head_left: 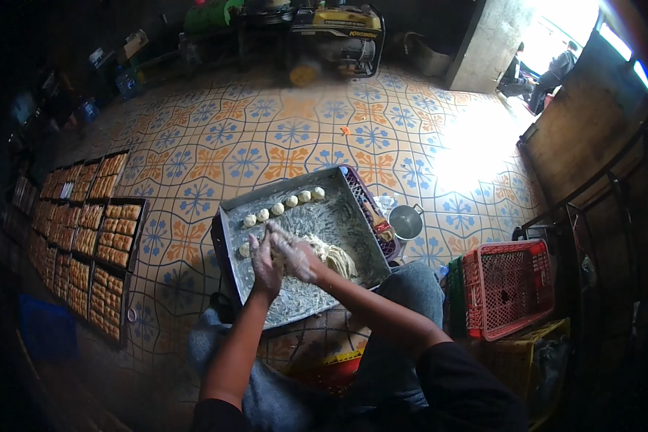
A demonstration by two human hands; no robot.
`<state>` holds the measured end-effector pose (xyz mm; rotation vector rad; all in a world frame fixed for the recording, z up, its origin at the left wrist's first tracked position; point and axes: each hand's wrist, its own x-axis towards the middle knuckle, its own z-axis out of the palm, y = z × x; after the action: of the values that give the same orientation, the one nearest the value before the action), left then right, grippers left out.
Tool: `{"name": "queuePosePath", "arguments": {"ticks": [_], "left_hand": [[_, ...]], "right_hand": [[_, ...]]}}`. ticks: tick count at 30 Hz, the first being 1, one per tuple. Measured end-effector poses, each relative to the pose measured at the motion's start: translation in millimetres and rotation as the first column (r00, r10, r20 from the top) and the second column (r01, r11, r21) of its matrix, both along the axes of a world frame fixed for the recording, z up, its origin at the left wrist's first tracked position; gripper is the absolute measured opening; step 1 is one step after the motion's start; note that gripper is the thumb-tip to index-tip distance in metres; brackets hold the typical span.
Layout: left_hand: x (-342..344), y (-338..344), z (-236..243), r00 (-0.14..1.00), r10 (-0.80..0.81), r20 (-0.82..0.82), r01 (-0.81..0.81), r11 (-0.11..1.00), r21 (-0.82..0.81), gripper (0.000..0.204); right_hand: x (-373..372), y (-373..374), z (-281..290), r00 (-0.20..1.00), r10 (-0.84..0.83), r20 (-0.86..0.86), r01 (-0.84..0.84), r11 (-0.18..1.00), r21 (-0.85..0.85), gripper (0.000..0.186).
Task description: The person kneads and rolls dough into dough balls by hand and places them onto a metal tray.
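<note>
A wide metal tray (354,198) dusted with flour lies in front of me between my knees. Over its left middle, my left hand (266,265) and my right hand (295,255) are brought together palm to palm, both white with flour. What they hold between them, if anything, is hidden. Several round dough balls (277,209) form a row along the tray's far side. Another dough ball (245,250) sits left of my hands. A large, stringy mass of dough (338,261) lies just right of my right hand, partly behind it.
A purple crate (389,247) shows under the tray, with a pastry brush (381,229) on it. Beside it stands a metal pot (406,222). Red crate (510,288) at right; trays of baked rolls (115,234) on the tiled floor at left. A generator (338,43) stands far back.
</note>
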<state>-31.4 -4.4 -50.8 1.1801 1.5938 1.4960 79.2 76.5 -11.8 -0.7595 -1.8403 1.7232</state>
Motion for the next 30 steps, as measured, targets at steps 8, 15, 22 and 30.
{"name": "queuePosePath", "arguments": {"ticks": [8,15,22,30], "left_hand": [[44.0,1.3,-8.1,0.655,0.081,0.751,-0.008,0.995,-0.1,0.079],[11.7,27.9,-54.3,0.607,0.021,0.794,0.077,0.993,-0.086,0.093],[48.3,21.2,-19.9,0.671,0.099,0.735,0.053,0.982,-0.182,0.092],[16.3,10.5,-32.2,0.692,0.022,0.722,0.111,0.984,-0.136,0.097]], "right_hand": [[7.3,15.5,-39.9,0.917,0.147,0.371,-0.268,0.916,0.298,0.073],[5.7,15.3,-106.2,0.997,0.054,0.06,-0.079,0.782,0.619,0.065],[2.5,36.0,-103.5,0.979,0.066,0.193,-0.016,0.969,-0.247,0.061],[-4.5,11.0,-65.8,0.999,0.034,-0.014,-0.036,0.823,-0.566,0.063]]}}
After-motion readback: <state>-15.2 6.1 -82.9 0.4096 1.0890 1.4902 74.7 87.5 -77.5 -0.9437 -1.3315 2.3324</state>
